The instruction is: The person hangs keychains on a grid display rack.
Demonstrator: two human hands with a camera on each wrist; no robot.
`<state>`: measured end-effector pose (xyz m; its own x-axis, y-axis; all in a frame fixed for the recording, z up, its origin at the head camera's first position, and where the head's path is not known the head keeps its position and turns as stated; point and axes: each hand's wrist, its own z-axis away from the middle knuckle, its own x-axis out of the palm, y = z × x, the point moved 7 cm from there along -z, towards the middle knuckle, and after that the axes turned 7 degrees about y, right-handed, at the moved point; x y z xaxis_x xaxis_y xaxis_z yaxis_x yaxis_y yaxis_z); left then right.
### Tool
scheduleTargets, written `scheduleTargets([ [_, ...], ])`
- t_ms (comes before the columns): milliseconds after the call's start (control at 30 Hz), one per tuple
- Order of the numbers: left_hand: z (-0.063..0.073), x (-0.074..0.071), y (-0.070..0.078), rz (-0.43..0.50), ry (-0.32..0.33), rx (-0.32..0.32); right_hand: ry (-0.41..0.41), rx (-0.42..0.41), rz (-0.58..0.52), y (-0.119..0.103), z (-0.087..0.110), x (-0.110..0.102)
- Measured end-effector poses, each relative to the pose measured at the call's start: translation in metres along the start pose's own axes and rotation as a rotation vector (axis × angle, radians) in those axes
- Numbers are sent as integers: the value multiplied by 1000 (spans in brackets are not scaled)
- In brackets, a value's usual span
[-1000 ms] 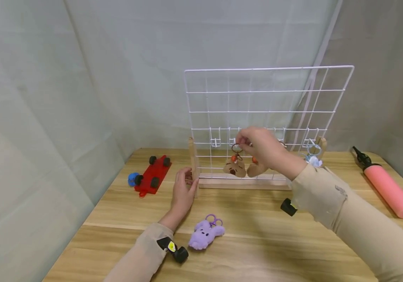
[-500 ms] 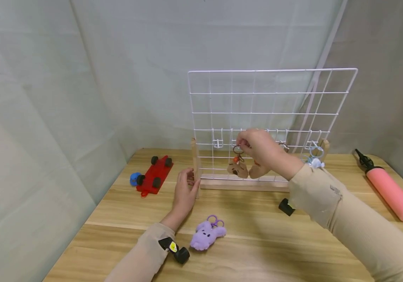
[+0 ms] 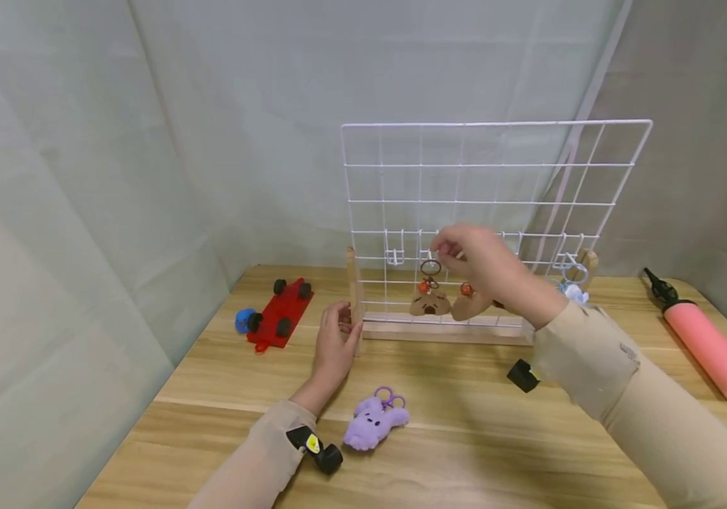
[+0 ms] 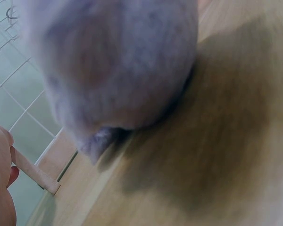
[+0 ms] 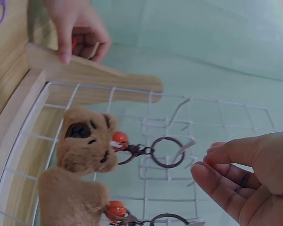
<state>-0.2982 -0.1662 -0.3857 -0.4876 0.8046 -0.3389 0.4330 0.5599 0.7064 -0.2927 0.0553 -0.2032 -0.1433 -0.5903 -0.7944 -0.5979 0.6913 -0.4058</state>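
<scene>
A white wire grid rack stands on a wooden base. My left hand grips its left wooden upright, thumb on one side and fingers on the other. A brown plush bear keychain hangs on the grid, its dark ring round a white hook. Just right of that ring is my right hand, thumb and fingertips loosely bent with nothing between them. A second brown plush keychain hangs beside the first, partly hidden by the right hand in the head view.
A purple plush keychain lies on the table near the left wrist. Left of the rack is a red toy with black wheels, beside a blue piece. A light blue keychain hangs at the right; a pink hand pump lies beyond.
My right hand has let go of the bear keychain's ring and moved slightly up and right of it. The keychain now hangs from the hook; the left hand stays on the upright.
</scene>
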Motion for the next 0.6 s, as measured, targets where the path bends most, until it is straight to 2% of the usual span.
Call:
scheduleTargets([
  [133,-1,1,-2,-4,-8,-8,15,4,-36,-4,6,-7],
  [300,-2,1,-3,-4,-12,-13,72,-38,-23,-9,15,-12],
  [600,-1,2,-3,4,-6,-6,146,-110,-82,-20,37,-6],
])
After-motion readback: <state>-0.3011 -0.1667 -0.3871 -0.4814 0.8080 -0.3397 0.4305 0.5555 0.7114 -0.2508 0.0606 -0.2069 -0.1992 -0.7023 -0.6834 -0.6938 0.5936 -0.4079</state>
